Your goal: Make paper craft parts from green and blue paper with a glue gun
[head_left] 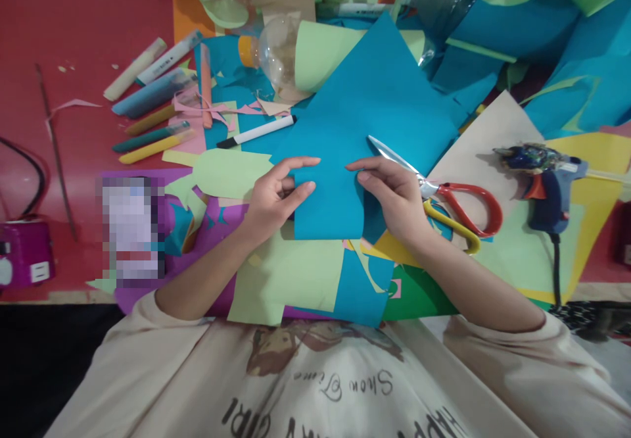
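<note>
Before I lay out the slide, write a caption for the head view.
Left hand and right hand over a curled blue paper sheet, red-handled scissors and glue gun nearby.

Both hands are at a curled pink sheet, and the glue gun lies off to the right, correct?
Not quite: the curled sheet at the left hand and right hand is blue, not pink, the head view shows. The glue gun does lie off to the right.

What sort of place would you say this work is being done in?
Probably a craft table, at home or in a classroom; I cannot tell which. Sheets of blue paper, red-and-yellow-handled scissors and a glue gun among paper scraps suggest it.
</note>
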